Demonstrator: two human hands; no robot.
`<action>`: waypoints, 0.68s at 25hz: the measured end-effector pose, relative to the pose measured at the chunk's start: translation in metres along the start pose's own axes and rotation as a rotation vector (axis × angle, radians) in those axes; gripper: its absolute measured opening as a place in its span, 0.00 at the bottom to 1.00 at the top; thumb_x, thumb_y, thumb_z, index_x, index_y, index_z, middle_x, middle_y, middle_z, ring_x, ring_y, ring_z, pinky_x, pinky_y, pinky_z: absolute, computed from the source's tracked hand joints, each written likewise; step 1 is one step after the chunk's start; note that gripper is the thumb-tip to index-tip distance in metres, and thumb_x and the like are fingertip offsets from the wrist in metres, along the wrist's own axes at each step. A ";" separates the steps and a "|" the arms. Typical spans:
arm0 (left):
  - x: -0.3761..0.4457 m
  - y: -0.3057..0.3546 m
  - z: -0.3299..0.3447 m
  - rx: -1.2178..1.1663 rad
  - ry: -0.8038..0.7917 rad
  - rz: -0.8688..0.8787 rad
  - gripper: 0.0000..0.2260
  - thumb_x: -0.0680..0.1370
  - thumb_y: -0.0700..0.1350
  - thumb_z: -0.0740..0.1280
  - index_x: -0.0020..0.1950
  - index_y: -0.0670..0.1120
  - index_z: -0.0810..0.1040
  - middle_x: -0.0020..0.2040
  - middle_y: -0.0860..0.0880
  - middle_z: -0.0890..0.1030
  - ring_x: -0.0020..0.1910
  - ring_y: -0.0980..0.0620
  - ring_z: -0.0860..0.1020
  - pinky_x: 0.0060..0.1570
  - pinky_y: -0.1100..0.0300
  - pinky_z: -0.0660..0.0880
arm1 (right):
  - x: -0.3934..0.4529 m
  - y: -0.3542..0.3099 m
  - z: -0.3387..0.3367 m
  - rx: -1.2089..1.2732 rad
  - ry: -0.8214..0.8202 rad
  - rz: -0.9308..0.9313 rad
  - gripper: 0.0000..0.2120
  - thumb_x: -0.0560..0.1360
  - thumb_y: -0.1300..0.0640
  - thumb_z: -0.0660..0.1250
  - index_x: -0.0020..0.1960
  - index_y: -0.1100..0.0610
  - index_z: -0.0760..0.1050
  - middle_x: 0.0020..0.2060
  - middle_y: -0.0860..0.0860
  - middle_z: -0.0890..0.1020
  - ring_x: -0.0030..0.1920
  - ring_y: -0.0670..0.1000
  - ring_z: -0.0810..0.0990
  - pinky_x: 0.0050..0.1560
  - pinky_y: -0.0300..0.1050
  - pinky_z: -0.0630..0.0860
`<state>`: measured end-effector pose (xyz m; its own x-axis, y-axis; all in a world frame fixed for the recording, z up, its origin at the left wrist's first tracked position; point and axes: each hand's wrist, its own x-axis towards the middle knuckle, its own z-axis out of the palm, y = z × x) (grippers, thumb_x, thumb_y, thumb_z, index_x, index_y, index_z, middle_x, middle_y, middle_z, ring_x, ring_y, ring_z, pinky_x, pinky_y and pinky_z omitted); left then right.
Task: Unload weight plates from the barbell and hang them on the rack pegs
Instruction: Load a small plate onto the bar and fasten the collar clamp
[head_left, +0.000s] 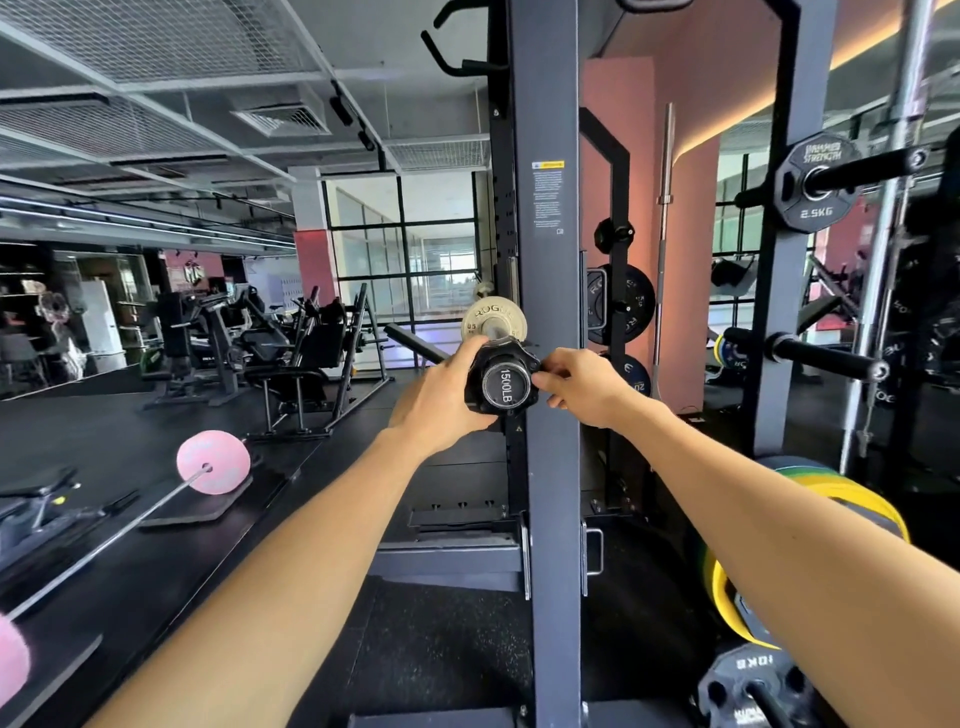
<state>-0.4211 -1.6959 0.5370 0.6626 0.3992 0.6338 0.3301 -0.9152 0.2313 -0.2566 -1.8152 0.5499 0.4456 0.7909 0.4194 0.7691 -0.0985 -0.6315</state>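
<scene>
Two bare forearms reach forward from the bottom edge toward the end of the barbell (505, 387), whose round end cap faces the camera and reads 1500LB. The left hand (434, 402) wraps its grip round the black collar (498, 358) on the sleeve from the left side, fingers curled over its top. The right hand (576, 387) pinches the collar's right edge, fingertips closed on what looks like its clasp. Just behind the collar a small pale weight plate (493, 319) marked ROGUE sits on the sleeve, close against the grey rack upright (550, 364) that fills the middle of the view.

To the right, a rack peg (857, 169) carries a black 2.5KG plate (815, 182); a lower peg (821, 358) juts out bare at its near end. Behind the upright hang larger black plates (621, 304), and a spare bar (662, 234) stands upright against the pink wall (691, 130). At lower right lean yellow and green bumper plates (831, 499), with a black 10KG plate (748, 691) below them.

On the left, the black rubber floor (156, 415) holds a second barbell with pink plates (213, 462), one resting on a dark mat. Benches and machines (270, 353) stand farther back before tall windows (405, 249), beneath a ceiling of wire mesh panels (156, 41).
</scene>
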 end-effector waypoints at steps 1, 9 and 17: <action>0.005 -0.005 0.000 0.002 -0.023 0.006 0.39 0.68 0.53 0.77 0.73 0.58 0.59 0.54 0.53 0.79 0.49 0.49 0.78 0.45 0.56 0.76 | 0.007 0.002 0.001 -0.007 0.000 -0.008 0.08 0.79 0.55 0.63 0.52 0.60 0.76 0.41 0.56 0.80 0.41 0.55 0.80 0.45 0.47 0.76; 0.066 -0.037 0.021 0.073 -0.073 0.027 0.36 0.67 0.51 0.77 0.71 0.52 0.65 0.61 0.48 0.80 0.57 0.46 0.79 0.52 0.49 0.77 | 0.067 0.026 0.019 -0.044 0.067 -0.011 0.10 0.79 0.55 0.64 0.52 0.62 0.77 0.42 0.57 0.81 0.44 0.59 0.79 0.42 0.46 0.72; 0.132 -0.072 0.066 -0.045 -0.105 -0.086 0.23 0.76 0.45 0.69 0.69 0.53 0.68 0.53 0.43 0.80 0.49 0.43 0.78 0.54 0.46 0.76 | 0.141 0.063 0.036 0.260 0.078 0.127 0.11 0.77 0.55 0.67 0.57 0.58 0.80 0.34 0.55 0.78 0.31 0.52 0.75 0.36 0.48 0.78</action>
<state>-0.3132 -1.5735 0.5555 0.7005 0.4779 0.5300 0.3597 -0.8779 0.3161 -0.1615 -1.6878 0.5453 0.5722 0.7323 0.3693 0.5664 -0.0273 -0.8236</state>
